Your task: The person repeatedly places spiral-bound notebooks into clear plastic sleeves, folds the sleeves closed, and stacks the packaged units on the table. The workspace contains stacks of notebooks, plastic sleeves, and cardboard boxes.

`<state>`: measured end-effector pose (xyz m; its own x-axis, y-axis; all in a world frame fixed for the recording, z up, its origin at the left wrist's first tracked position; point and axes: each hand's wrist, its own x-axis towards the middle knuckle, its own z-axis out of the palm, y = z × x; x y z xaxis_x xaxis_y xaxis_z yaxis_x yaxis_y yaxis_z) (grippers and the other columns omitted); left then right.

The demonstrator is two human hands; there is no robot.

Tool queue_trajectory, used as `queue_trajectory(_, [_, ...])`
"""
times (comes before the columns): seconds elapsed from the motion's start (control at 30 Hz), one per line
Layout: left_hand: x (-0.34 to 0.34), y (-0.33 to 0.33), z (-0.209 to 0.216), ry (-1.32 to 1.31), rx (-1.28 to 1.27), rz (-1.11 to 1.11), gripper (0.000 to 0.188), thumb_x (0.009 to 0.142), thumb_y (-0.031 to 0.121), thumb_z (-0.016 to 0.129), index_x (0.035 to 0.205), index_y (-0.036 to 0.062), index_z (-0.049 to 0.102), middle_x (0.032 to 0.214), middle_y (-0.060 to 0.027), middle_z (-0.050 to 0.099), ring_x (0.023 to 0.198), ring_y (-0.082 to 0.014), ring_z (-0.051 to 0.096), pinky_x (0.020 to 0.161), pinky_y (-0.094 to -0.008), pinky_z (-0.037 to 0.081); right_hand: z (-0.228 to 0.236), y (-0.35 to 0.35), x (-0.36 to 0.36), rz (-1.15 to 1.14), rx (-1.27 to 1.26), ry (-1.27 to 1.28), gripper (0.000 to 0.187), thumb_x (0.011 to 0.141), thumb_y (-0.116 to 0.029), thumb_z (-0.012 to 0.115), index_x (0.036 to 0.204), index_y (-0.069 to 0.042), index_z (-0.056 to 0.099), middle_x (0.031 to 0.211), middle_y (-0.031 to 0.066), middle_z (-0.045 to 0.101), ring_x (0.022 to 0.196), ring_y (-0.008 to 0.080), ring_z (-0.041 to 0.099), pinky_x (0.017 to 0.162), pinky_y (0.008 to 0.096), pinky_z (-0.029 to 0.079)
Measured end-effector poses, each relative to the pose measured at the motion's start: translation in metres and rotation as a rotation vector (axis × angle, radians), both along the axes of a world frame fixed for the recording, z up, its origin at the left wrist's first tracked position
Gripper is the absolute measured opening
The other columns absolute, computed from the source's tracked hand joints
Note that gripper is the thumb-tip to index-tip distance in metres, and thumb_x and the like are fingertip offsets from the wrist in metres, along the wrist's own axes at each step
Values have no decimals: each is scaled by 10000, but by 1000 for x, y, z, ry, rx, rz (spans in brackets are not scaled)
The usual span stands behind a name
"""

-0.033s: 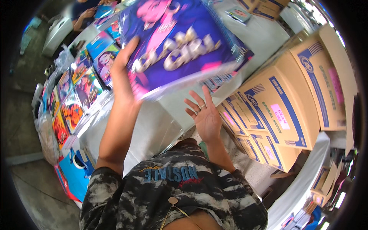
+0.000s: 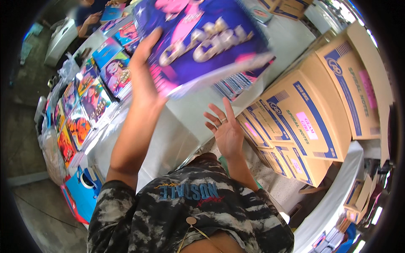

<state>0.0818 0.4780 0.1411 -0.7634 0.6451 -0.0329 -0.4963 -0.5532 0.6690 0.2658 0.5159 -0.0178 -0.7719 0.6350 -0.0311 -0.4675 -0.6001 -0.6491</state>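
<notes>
At top centre, the left hand (image 2: 145, 69) clamps a likely heavy, slick notebook stack (image 2: 202, 46), best held by both sides, the right hand (image 2: 228, 131) spread below.

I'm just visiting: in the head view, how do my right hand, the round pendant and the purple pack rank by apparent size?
Largest to smallest:
1. Purple pack, cut off by the top edge; nearness may enlarge it.
2. Right hand, fingers spread.
3. Round pendant.
</notes>
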Motion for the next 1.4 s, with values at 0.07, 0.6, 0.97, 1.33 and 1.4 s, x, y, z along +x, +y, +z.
queue_trajectory(0.07, [13, 52, 4, -29, 230, -158, 290, 830, 215, 566, 1032, 8, 550, 997, -109, 631, 912, -232, 613, 854, -370, 490, -4, -4, 20, -72, 11, -59, 661, 893, -336, 445, 1432, -85, 157, 1291, 144, 432, 1118, 237, 470, 921, 346, 356])
queue_trajectory(0.6, [47, 143, -81, 85, -503, 42, 758, 756, 298, 667, 1233, -131, 264, 1196, -262, 465, 1067, -307, 507, 910, -373, 421, -26, -6, 48, -222, -16, -165, 502, 867, -233, 521, 1319, -59, 389, 1116, 71, 560, 997, 184, 528, 862, 318, 389])
queue_trajectory(0.97, [-42, -226, -183, 367, -1042, 324, 670, 789, 313, 646, 1308, -6, 367, 1292, -223, 407, 1199, -326, 412, 995, -388, 346, -84, -50, -53, -118, 1194, -694, 426, 814, -127, 571, 1220, -17, 506, 1110, 154, 572, 1048, 276, 526, 914, 369, 399])
queue_trajectory(1.33, [-60, -468, -260, 229, -1154, 895, 567, 910, 296, 503, 1312, -69, 339, 1323, -227, 421, 1254, -291, 395, 1009, -331, 336, -146, -78, -83, 31, 1849, -1074, 631, 818, -359, 533, 1362, -93, 355, 1419, 76, 329, 1310, 287, 254, 1049, 479, 180])
queue_trajectory(1.4, [-70, -474, -270, 210, -1056, 966, 591, 909, 298, 506, 1315, -88, 318, 1356, -226, 383, 1265, -274, 389, 1026, -318, 316, -146, -77, -85, 41, 1837, -1034, 625, 827, -368, 521, 1364, -99, 352, 1428, 68, 319, 1312, 278, 256, 1048, 475, 184])
